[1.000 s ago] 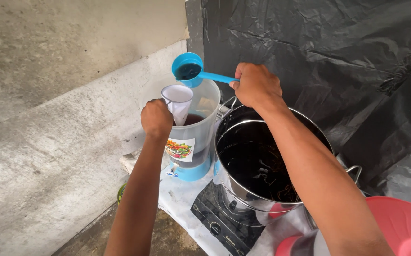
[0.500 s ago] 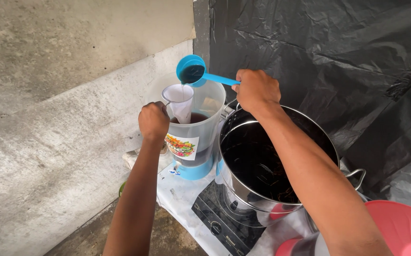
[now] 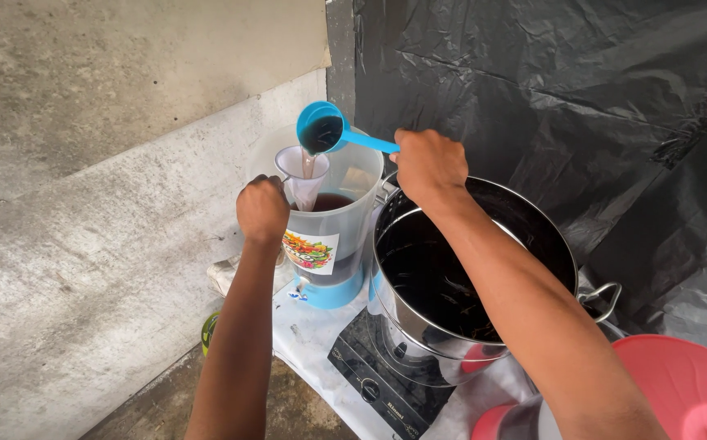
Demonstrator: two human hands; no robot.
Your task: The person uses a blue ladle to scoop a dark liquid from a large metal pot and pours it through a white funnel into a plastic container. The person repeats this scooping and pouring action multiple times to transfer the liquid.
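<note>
Pouring step: right hand (image 3: 428, 165) fully clenched on blue ladle (image 3: 322, 130) tipped above strainer (image 3: 302, 173), gripped by closed left hand (image 3: 262, 209) over clear jug (image 3: 333, 228) left of steel pot (image 3: 472, 269); next, probably refilling from pot.

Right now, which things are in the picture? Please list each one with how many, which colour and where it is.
ladle: 1, blue, tilted above the strainer, dark liquid in it
strainer: 1, white cloth cone, over the container's mouth
container: 1, clear plastic with blue base and colourful label, left of the pot, dark liquid inside
pot: 1, steel, on the cooktop, dark liquid inside
cooktop: 1, black, under the pot
table cover: 1, white, under container and cooktop
plastic sheet: 1, black, behind the pot
basin: 1, red, bottom right corner
wall: grey concrete, left
left hand: holds the strainer
right hand: grip on the ladle handle
</note>
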